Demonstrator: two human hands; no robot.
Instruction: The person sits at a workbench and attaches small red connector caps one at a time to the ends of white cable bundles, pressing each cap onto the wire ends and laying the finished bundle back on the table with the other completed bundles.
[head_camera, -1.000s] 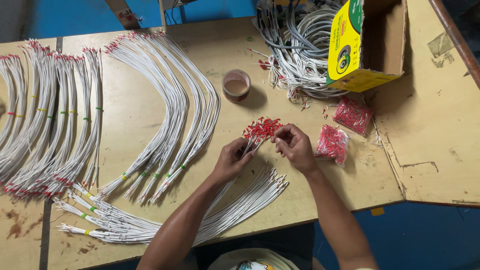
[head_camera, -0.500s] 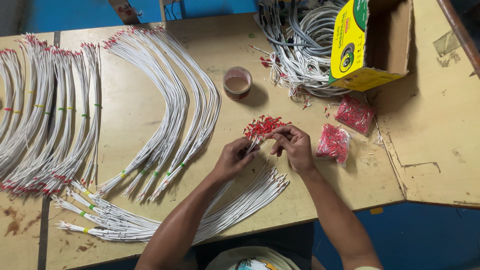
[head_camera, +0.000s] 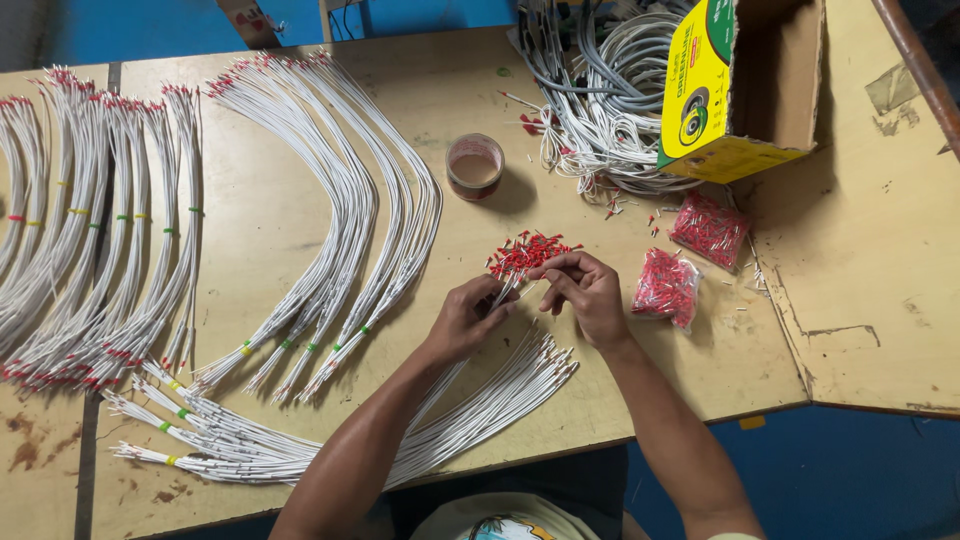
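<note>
Left hand (head_camera: 468, 318) is pinching white wires (head_camera: 520, 290); right hand (head_camera: 583, 291) is pinching a red ferrule at the pile (head_camera: 527, 252), twelve o'clock.

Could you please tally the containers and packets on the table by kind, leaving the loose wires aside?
Clear bags of red ferrules: 2
Yellow and green cardboard box: 1
Small round cup: 1
Total: 4
</note>
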